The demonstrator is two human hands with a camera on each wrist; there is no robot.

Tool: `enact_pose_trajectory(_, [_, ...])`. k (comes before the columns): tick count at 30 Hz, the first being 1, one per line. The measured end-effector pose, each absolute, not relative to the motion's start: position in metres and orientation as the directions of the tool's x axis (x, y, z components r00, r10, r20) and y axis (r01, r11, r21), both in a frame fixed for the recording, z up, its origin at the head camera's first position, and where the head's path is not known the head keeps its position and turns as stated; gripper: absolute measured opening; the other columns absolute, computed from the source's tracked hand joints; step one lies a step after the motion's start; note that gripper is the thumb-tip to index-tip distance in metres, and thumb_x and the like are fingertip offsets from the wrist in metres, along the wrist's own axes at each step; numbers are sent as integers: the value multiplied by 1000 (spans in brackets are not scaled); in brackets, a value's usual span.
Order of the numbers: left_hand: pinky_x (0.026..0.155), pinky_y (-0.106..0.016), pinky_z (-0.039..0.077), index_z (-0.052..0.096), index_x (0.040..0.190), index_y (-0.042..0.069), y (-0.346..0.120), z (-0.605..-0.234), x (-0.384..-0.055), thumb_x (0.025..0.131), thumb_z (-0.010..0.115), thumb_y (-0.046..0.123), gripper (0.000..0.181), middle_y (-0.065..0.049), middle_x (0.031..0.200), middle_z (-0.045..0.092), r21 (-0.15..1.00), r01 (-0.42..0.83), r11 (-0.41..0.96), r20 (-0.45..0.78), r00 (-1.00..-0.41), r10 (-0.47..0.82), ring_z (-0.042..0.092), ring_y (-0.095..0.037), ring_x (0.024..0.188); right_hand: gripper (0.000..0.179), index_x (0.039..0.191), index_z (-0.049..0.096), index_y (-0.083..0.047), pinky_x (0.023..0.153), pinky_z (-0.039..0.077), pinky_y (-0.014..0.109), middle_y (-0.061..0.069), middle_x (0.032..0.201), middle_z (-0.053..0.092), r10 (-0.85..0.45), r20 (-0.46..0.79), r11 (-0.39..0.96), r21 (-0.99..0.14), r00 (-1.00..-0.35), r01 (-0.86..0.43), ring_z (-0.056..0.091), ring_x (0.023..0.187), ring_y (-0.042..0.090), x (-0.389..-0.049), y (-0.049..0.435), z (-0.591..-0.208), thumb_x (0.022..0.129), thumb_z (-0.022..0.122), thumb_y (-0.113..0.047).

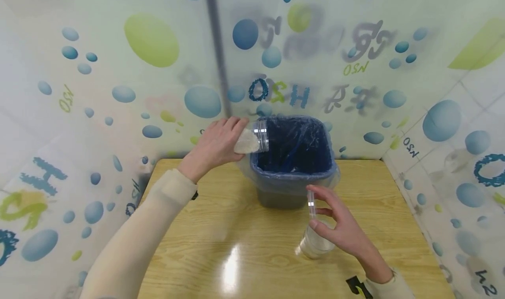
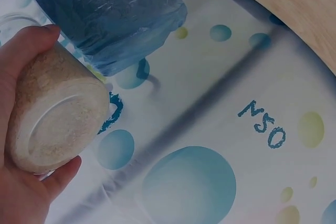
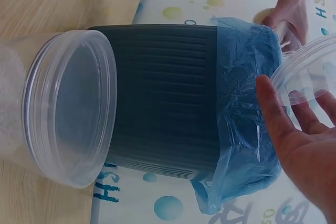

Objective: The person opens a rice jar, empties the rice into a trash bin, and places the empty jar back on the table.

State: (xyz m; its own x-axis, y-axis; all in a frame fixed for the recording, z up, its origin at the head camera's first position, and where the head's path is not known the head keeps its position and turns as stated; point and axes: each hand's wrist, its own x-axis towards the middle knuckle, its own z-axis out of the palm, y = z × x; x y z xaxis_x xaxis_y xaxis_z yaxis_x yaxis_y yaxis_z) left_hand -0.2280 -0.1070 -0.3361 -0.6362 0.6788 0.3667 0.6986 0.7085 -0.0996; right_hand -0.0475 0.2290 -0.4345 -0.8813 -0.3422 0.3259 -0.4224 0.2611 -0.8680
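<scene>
Left hand (image 1: 218,143) is clamped round a clear jar (image 1: 250,142), fingers and thumb wrapped on its body. Jar is laid over on its side: long axis runs roughly level across the head view, base in the palm, mouth pointing to the person's right, at the left edge of the bin (image 1: 280,198). Key relation: bin opening lies just right of the jar mouth, and the left hand is the nearer one to that opening. Rim overlaps bin edge in the head view; can't tell if they touch. Exact tilt also unclear.

Pale grains (image 2: 47,93) show through the jar wall and base in the left wrist view; the neck end looks clear. No grains seen leaving the mouth.

Right hand (image 1: 343,229) has its thumb and fingertips apart by the width of a clear lid (image 1: 311,202), pinching it by the rim. Lid is on edge, flat face toward the left, in front of the bin, well apart from the jar's mouth.

Second jar (image 1: 315,243) stands upright on the tabletop (image 1: 205,250), partly hidden under the right hand; whether its top is covered, can't tell. Bin sits on the tabletop's far side, blue liner (image 1: 292,183) folded over its rim.
</scene>
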Motion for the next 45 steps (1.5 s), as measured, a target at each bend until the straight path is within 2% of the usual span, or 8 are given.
enact_pose_trajectory(10, [90,-50,55,48,142,4,-105,-334,-224,75,89,36,85,-18,125,62,-173,705,687,363,-603,710,63,-38,107,72,155,43,-12,95,56,32,9,154,44,-340,327,258,-869,-882,-422,48,133,12,-44,228,-432,90,70,3])
enact_pose_trajectory(19, [94,-52,53,50,138,6,-103,-334,-224,74,90,36,81,-18,125,61,-208,703,680,362,-591,721,62,-40,109,73,155,43,-13,95,56,33,7,155,44,-341,332,245,-872,-880,-424,48,134,13,-43,227,-434,90,71,3])
enact_pose_trajectory(25, [96,-52,52,49,138,6,-102,-334,-224,73,92,36,83,-18,125,60,-249,697,672,370,-573,731,61,-40,112,72,155,43,-10,95,56,33,11,154,44,-347,329,236,-876,-878,-421,48,134,13,-44,226,-435,90,70,5])
enact_pose_trajectory(33, [98,-52,51,47,143,8,-100,-333,-226,73,92,35,87,-17,128,59,-292,682,670,368,-567,737,57,-38,117,73,156,43,-13,95,56,33,8,155,44,-342,320,251,-875,-883,-414,48,134,13,-44,226,-436,90,71,2])
enact_pose_trajectory(39, [96,-52,52,47,140,8,-100,-332,-226,73,93,33,85,-17,128,59,-324,672,667,383,-551,741,56,-38,117,74,156,43,-12,95,56,33,8,155,44,-342,326,253,-871,-881,-421,47,134,12,-44,225,-435,89,70,5])
enact_pose_trajectory(45, [97,-52,51,46,142,8,-99,-333,-225,69,97,36,93,-18,134,56,-353,661,662,378,-546,747,55,-38,121,73,156,42,-13,96,56,34,10,155,44,-348,321,239,-878,-881,-414,47,135,13,-44,225,-436,90,70,3])
